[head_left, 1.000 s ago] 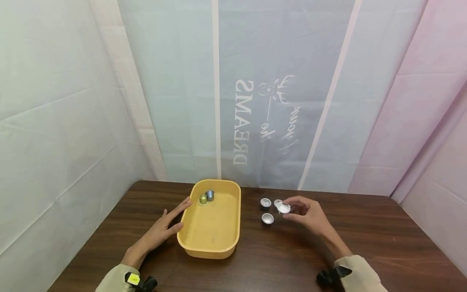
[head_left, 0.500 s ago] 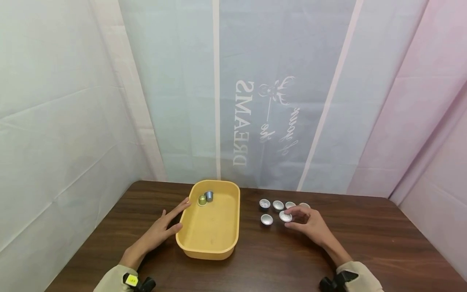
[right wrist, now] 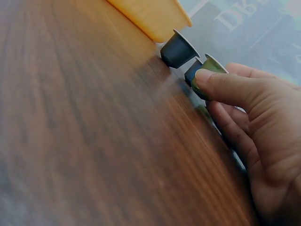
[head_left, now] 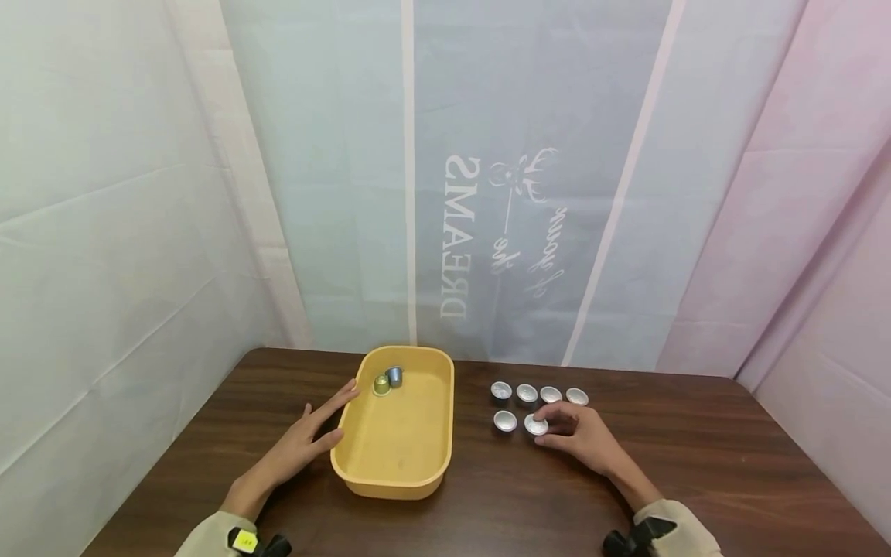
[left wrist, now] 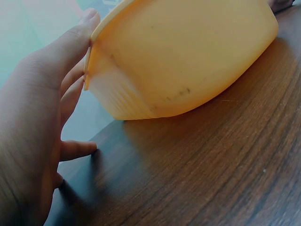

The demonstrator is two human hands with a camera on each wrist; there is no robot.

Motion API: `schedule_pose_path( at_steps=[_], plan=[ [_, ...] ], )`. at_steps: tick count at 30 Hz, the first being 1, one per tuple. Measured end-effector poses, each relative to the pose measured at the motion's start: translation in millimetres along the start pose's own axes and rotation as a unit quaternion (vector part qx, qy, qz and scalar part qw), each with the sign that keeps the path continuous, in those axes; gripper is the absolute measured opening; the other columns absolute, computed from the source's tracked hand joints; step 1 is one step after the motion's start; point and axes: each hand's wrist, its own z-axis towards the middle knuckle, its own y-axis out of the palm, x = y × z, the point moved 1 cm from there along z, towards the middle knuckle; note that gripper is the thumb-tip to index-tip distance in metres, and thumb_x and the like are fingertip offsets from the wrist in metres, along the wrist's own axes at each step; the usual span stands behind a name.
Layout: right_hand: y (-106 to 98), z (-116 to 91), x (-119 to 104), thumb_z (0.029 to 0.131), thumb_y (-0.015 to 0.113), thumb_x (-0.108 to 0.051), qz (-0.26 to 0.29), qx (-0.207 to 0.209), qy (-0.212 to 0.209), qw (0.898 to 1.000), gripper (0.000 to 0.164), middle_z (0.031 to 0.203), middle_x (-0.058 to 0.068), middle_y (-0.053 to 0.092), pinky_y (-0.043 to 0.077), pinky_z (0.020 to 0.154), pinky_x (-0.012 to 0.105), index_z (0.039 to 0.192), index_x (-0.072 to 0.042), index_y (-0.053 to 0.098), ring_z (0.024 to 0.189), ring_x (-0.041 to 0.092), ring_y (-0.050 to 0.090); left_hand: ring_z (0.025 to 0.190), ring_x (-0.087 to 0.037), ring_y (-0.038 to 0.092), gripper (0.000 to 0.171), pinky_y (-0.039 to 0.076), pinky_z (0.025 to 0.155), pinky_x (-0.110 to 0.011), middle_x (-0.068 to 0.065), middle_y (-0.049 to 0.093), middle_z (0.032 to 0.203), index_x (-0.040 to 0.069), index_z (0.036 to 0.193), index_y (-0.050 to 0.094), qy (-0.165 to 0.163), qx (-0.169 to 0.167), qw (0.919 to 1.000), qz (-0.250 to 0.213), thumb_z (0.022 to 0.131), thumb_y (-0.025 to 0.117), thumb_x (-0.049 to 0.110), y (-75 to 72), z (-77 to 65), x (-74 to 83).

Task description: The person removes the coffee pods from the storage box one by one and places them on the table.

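My right hand (head_left: 585, 441) pinches a green coffee capsule (right wrist: 210, 66) between thumb and fingers, its silver lid facing up, low over the table or touching it. Just left of it in the head view stands another capsule (head_left: 504, 422), dark-sided in the right wrist view. Behind these two, several capsules (head_left: 527, 394) form a row with silver lids up. My left hand (head_left: 295, 449) lies against the left rim of a yellow plastic tub (head_left: 393, 489), its fingers extended. Inside the tub's far left corner are a green capsule (head_left: 380, 384) and a blue capsule (head_left: 394, 377).
The dark wooden table (head_left: 487, 510) carries everything. A pale printed curtain (head_left: 369, 193) hangs along its back edge, with further cloth at both sides. The tub stands between my left hand and the capsules.
My right hand has lowered the held capsule toward me and slightly left, beside the front capsule. The back row, partly covered by the hand earlier, now shows. The left hand stays at the rim.
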Motion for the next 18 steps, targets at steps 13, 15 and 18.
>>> schedule_pose_path(
  at_steps=[13,15,18],
  plan=[
    [4.9,1.0,-5.3,0.072,0.082,0.000,-0.047,0.016,-0.005,0.999,0.029,0.093,0.009,0.067,0.056,0.066,0.030,0.096,-0.003,0.067,0.077,0.022,0.068,0.140,-0.037,0.022,0.058,-0.004,0.093,-0.079,-0.002,0.020,0.158,0.019,0.151,0.032,-0.005,0.006,1.0000,-0.002,0.098,0.053,0.012,0.9,-1.0,2.1],
    [5.2,1.5,-7.1,0.072,0.083,-0.001,-0.062,0.017,-0.001,0.998,0.029,0.092,0.007,0.067,0.055,0.065,0.029,0.095,-0.004,0.067,0.075,0.020,0.067,0.140,-0.038,0.022,0.058,-0.004,0.093,-0.079,0.001,0.020,0.158,0.019,0.151,0.032,-0.007,0.006,1.0000,-0.001,0.097,0.054,0.012,0.7,-1.3,2.6],
    [5.2,2.7,-9.3,0.072,0.083,-0.002,-0.074,0.018,0.005,0.997,0.028,0.092,0.006,0.067,0.055,0.064,0.028,0.095,-0.004,0.067,0.074,0.019,0.067,0.140,-0.038,0.022,0.058,-0.004,0.093,-0.079,-0.001,0.020,0.158,0.019,0.151,0.032,-0.007,0.007,1.0000,-0.003,0.097,0.053,0.011,0.0,-1.1,2.4]
  ],
)
